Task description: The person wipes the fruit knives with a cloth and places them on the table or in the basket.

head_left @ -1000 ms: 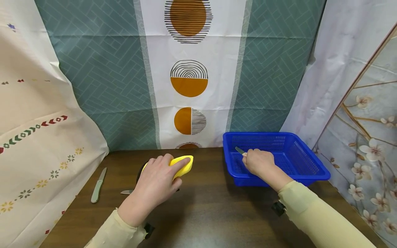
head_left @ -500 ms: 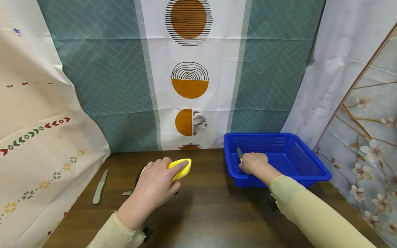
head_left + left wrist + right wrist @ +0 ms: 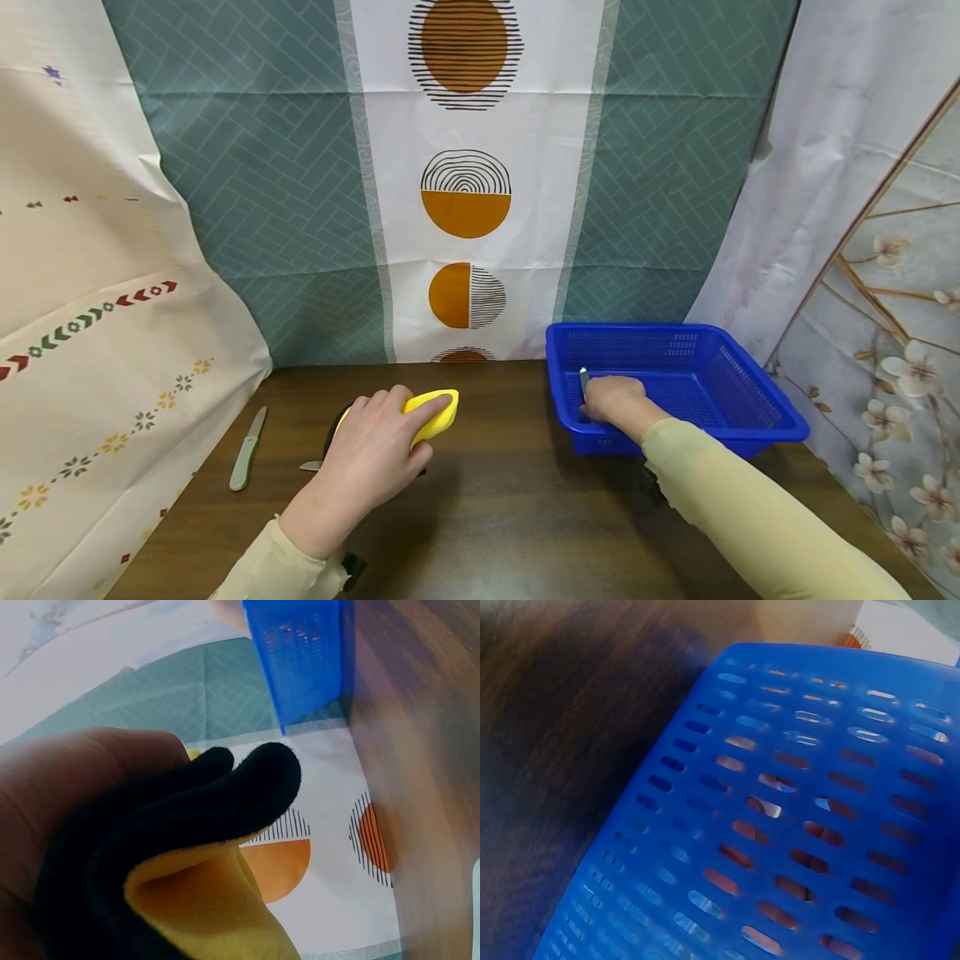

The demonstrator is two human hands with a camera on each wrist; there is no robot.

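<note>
My left hand grips a folded cloth, yellow on one face and black on the other. The cloth's soft folds fill much of the left wrist view. Inside the left end of a blue plastic basket, my right hand holds a small knife; only part of its blade shows past the fingers. In the right wrist view the slotted basket wall stands before the hand, which shows only through the holes. A second knife's blade pokes out beside my left hand, its handle hidden.
A knife with a pale green handle lies at the left of the brown wooden table. Patterned cloth hangings close off the back and both sides. The basket stands at the back right.
My right hand has gone lower and slightly left into the basket, turning the knife so its blade points more directly away. The left hand stays nearly still with the cloth.
</note>
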